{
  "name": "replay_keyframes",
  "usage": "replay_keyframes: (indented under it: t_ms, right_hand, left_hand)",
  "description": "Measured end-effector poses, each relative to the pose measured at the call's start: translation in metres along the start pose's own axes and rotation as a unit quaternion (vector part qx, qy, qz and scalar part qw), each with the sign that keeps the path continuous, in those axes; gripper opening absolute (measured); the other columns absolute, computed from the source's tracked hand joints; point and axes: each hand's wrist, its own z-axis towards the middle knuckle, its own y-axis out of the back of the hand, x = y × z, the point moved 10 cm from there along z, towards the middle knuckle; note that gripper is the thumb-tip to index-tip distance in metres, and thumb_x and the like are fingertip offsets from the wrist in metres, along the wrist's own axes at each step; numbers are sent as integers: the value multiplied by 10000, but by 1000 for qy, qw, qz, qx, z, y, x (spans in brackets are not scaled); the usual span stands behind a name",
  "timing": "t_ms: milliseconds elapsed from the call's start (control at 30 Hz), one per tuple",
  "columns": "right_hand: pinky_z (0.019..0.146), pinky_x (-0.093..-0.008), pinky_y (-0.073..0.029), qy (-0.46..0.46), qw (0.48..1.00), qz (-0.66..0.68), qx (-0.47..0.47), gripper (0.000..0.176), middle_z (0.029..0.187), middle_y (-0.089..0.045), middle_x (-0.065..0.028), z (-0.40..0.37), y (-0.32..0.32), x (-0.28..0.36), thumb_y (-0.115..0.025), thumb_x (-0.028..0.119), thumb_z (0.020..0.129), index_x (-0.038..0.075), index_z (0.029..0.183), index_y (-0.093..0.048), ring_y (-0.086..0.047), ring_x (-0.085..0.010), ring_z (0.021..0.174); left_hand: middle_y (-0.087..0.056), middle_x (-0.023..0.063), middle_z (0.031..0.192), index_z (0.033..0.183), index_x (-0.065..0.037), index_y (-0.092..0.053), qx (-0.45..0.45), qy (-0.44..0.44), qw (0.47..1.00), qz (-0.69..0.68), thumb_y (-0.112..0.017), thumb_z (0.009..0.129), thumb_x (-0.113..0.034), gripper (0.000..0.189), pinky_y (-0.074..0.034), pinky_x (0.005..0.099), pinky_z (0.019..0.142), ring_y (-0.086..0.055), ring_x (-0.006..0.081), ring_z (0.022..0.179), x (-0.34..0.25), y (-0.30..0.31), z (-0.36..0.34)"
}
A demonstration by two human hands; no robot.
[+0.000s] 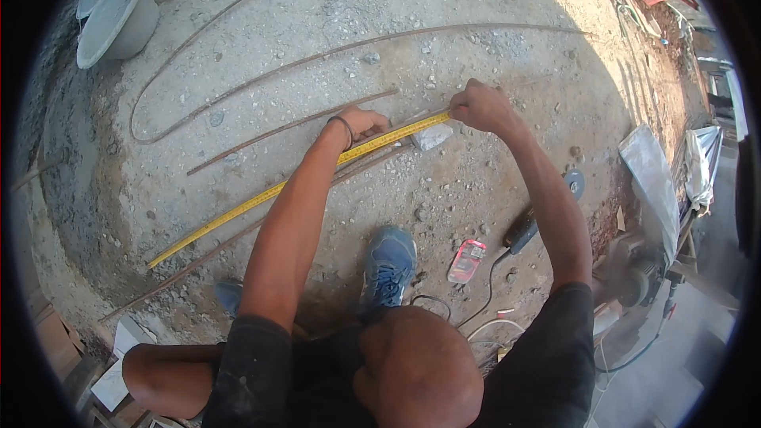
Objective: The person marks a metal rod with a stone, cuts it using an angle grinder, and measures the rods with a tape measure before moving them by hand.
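Note:
A yellow measuring tape (250, 204) is stretched diagonally over the ground, from the lower left up to my right hand. My right hand (481, 107) is closed around its upper right end. Partway along, my left hand (365, 124) has its fingers bent at the tape's upper edge; what lies under the fingertips is partly hidden. A thin metal rod (186, 269) runs beside the tape, passing behind my left forearm. A pale stone (432, 137) sits just below the tape between my hands. Above my left forearm lies a shorter rod (277, 133).
A long bent rod (317, 57) curves across the ground. An angle grinder (523, 228) with its cord lies by my right forearm, near a pink-and-clear package (467, 261). My shoe (389, 265) stands below the tape. Buckets (127, 24) are at upper left, a sheet (650, 182) at right.

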Motion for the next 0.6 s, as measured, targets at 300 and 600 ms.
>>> replay_keyframes:
  t_ms: [300,600]
  right_hand:
    - [806,-439,-499,19,1000,-6,-10,190,883,-658,-118,14,-9,-7,-658,302,790,203,916,-759,-631,-287,926]
    - [829,-456,-486,15,999,-7,-30,191,883,-661,-115,11,-6,-6,-658,299,787,202,916,-762,-627,-282,940]
  left_hand:
    - [-698,114,784,804,8,-711,-18,-21,999,17,-766,642,-178,253,-468,296,554,-630,173,632,1,4,2]
    - [-703,122,784,816,29,-713,-8,-17,1000,14,-772,649,-187,279,-486,301,584,-639,176,641,5,3,7]
